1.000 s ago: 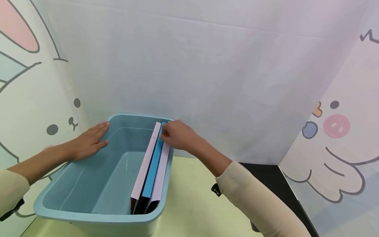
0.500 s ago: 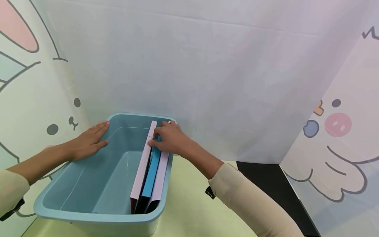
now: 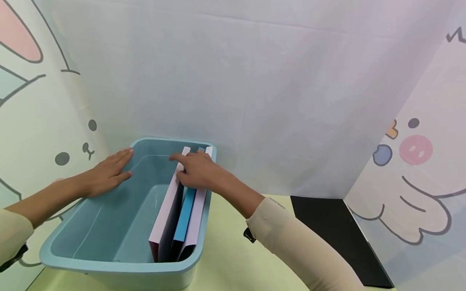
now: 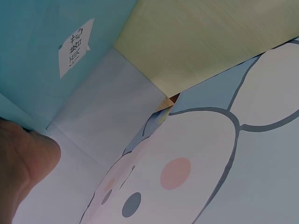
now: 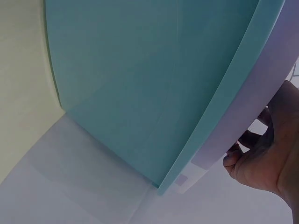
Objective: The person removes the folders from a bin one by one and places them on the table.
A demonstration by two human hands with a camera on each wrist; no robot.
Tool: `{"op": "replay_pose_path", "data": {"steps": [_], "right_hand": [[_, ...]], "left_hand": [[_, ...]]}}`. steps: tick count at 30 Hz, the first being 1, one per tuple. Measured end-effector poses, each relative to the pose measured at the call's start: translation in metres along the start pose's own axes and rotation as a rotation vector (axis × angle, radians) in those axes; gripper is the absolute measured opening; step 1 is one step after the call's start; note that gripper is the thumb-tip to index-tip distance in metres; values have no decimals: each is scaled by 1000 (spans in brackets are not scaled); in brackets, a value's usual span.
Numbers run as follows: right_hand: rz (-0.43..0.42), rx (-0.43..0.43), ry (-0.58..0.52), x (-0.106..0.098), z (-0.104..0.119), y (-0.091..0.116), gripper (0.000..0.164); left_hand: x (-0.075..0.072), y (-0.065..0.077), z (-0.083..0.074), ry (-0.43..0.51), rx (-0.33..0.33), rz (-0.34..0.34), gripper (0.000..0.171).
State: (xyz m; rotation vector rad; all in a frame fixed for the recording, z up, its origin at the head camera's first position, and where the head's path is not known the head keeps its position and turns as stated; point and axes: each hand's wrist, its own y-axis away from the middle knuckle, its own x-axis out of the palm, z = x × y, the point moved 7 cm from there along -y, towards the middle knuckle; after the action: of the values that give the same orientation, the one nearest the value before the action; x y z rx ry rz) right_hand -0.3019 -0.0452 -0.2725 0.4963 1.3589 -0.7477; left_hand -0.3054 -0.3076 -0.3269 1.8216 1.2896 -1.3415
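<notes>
A blue plastic tub (image 3: 120,266) holds three binders on edge along its right side. From left to right they are a lilac binder (image 3: 164,220), a blue binder (image 3: 185,220) and a second lilac binder (image 3: 196,218). My right hand (image 3: 199,169) reaches over their far ends. Its index finger passes over the left lilac binder, and its thumb is at that binder's spine. In the right wrist view, curled fingers (image 5: 247,163) show beyond the tub's rim. My left hand (image 3: 107,171) rests with straight fingers on the tub's left rim.
The tub stands on a pale yellow tabletop (image 3: 247,242). A black flat panel (image 3: 335,234) lies at the right. A white curtain (image 3: 233,89) hangs behind, with cartoon-printed sheets at both sides. A handwritten white label (image 4: 76,49) is on the tub's outer wall.
My right hand has moved left from the right-hand binders to the left lilac one. That binder's near end has shifted left, widening the gap beside the blue binder. My left hand stays on the rim.
</notes>
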Motion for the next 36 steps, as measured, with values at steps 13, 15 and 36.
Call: {"op": "replay_pose_path", "data": {"steps": [13,15,36], "right_hand": [[-37,74,80,8,29,-18,44],[-39,94,80,9,34,-20,44],[132,434,-414,30,39,-18,91]], "left_hand": [[-1,1,5,17,25,-4,79],[-1,1,5,22,25,-1,80],[0,-4,2,24,20,24,80]]}}
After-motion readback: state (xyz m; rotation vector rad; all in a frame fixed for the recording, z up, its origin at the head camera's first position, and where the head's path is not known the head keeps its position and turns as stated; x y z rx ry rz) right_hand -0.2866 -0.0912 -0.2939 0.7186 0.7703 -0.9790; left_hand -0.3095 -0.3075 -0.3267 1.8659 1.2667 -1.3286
